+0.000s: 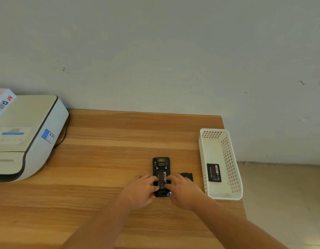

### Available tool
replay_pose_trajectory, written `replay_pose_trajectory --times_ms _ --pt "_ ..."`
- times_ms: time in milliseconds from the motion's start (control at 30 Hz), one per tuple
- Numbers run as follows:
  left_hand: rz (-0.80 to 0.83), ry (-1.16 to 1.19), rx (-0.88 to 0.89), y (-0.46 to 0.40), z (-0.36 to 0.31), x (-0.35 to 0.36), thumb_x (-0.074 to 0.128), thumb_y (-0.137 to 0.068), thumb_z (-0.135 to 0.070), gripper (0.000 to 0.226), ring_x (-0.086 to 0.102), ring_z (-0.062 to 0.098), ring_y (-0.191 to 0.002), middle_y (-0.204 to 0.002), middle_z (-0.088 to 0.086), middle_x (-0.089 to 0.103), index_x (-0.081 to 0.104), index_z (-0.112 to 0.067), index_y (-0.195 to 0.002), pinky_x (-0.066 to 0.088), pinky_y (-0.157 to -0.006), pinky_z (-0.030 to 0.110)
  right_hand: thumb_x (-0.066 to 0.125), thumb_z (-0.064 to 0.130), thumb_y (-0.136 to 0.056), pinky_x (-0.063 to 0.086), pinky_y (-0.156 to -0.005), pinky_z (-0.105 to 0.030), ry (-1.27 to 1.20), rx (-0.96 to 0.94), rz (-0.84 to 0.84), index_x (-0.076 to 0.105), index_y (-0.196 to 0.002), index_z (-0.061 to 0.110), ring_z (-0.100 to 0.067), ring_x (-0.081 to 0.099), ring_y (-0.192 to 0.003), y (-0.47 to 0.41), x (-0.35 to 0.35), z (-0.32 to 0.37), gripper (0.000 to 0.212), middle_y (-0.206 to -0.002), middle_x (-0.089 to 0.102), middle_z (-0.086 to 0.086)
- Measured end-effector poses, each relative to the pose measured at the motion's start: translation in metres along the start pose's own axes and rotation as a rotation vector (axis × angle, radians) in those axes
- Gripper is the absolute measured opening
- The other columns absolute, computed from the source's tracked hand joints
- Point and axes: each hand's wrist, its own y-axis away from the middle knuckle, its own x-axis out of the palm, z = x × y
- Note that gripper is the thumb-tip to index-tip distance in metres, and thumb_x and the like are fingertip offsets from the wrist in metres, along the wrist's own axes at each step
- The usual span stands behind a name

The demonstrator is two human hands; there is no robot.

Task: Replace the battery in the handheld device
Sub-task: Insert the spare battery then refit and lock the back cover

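The device [161, 177] lies back-up on the wooden tabletop [109, 159], its battery [162, 178] exposed. The left hand [141, 190] and right hand [183, 189] both press on it; whether either grip is clenched, I cannot tell. The smooth plastic could slide, or the battery seat crooked. A flat cover [187, 176] lies beside, and another battery [214, 172] sits in the perforated basket [229, 159].

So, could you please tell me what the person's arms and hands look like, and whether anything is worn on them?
Both forearms are bare right to the bottom edge of the picture, with no sleeves in view. The left hand and the right hand wear no gloves, and no watch, bracelet or ring shows on either.
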Motion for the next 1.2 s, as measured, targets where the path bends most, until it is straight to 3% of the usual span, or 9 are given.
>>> replay_pose_trajectory --times_ms 367,600,733,833,967,1200 --pt "0.001 0.035 -0.041 -0.004 -0.004 -0.004 0.046 -0.096 -0.028 0.036 0.036 0.022 -0.128 -0.141 -0.002 0.038 0.058 -0.027 -0.130 0.029 -0.108 0.046 0.050 0.024 -0.091 0.029 -0.108 -0.047 0.073 0.014 0.013 0.041 -0.139 0.024 -0.028 0.028 -0.134 -0.002 0.010 0.001 0.049 -0.148 0.031 -0.005" --pt "0.017 0.038 -0.041 -0.005 -0.005 -0.005 0.044 -0.095 -0.031 0.037 0.037 0.022 -0.127 -0.141 0.000 0.039 0.058 -0.026 -0.130 0.030 -0.108 0.045 0.050 0.024 -0.090 0.034 -0.105 -0.040 -0.044 0.018 -0.041 0.047 -0.135 0.021 -0.023 0.034 -0.130 -0.004 0.005 0.000 0.045 -0.141 0.039 -0.001" --pt "-0.025 0.083 -0.058 -0.002 -0.009 -0.004 0.042 -0.097 -0.032 0.040 0.038 0.018 -0.128 -0.143 0.000 0.039 0.050 -0.026 -0.135 0.031 -0.110 0.042 0.057 0.018 -0.089 0.047 -0.095 -0.035 -0.157 0.215 -0.136 0.047 -0.132 0.020 -0.021 0.046 -0.119 -0.012 -0.014 -0.016 0.045 -0.135 0.045 -0.001" --pt "-0.058 0.151 -0.105 0.003 -0.013 -0.003 0.042 -0.098 -0.032 0.040 0.033 0.017 -0.133 -0.147 -0.001 0.036 0.046 -0.026 -0.138 0.027 -0.114 0.041 0.066 0.026 -0.083 0.047 -0.093 -0.039 -0.011 0.284 0.013 0.047 -0.128 0.017 -0.024 0.046 -0.116 -0.019 -0.025 -0.033 0.049 -0.131 0.046 -0.004" --pt "-0.091 0.219 -0.172 0.006 -0.015 -0.005 0.042 -0.099 -0.035 0.041 0.032 0.014 -0.134 -0.146 -0.003 0.037 0.046 -0.024 -0.138 0.026 -0.114 0.037 0.077 0.039 -0.072 0.039 -0.103 -0.043 0.204 0.297 0.184 0.038 -0.136 0.014 -0.028 0.039 -0.125 -0.026 -0.022 -0.045 0.078 -0.137 0.039 -0.008" --pt "-0.055 0.221 -0.264 0.009 -0.007 -0.006 0.044 -0.098 -0.039 0.040 0.036 0.015 -0.130 -0.141 -0.003 0.042 0.048 -0.025 -0.135 0.029 -0.112 0.037 0.080 0.045 -0.067 0.032 -0.109 -0.045 0.277 0.305 0.229 0.031 -0.142 0.012 -0.031 0.031 -0.132 -0.029 -0.012 -0.048 0.095 -0.145 0.032 -0.011"
